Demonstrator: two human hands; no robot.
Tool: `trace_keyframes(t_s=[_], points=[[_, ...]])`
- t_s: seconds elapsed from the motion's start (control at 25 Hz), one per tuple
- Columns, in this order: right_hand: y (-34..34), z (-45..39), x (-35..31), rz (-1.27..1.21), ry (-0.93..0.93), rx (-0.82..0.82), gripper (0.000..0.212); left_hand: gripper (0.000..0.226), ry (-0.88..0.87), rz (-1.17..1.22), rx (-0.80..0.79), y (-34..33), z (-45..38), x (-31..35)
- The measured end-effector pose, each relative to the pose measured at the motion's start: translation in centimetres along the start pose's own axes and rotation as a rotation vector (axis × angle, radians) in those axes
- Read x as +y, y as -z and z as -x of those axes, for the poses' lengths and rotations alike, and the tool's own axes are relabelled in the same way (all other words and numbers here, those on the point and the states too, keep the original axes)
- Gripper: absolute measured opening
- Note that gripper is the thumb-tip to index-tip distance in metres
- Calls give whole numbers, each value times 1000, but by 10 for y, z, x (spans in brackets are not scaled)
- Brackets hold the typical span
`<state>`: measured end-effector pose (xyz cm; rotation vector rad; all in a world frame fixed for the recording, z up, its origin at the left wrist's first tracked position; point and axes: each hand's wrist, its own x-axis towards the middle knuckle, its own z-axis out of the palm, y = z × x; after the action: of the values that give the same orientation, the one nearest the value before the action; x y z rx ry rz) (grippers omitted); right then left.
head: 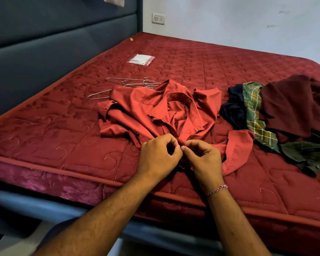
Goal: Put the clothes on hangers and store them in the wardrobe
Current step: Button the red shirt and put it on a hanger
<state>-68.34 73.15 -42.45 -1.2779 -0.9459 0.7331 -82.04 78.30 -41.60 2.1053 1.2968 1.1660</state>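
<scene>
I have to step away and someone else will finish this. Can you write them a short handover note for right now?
Left hand and right hand: both pinching the front edge of the red shirt, which lies crumpled on the mattress.
Wire hangers: loose on the mattress just behind the shirt, some partly under it.
Pile of other clothes: to the right.
Done: nothing hung.
Left: hang every garment and put it in the wardrobe, which is out of view.

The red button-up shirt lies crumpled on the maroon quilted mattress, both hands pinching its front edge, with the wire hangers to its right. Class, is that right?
One detail is wrong. The head view shows the wire hangers behind the red button-up shirt to its left; the clothes pile is on its right. Both hands, left and right, do pinch the front edge.
</scene>
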Motion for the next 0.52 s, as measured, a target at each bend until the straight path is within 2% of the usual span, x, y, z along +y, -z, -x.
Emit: trace_keyframes(t_s=[0.4, 0.52], points=[[2, -3, 6, 68, 7, -21, 11, 11, -50, -11, 41, -2, 2, -1], [2, -4, 9, 59, -35, -31, 24, 12, 10, 0, 17, -3, -1, -3]])
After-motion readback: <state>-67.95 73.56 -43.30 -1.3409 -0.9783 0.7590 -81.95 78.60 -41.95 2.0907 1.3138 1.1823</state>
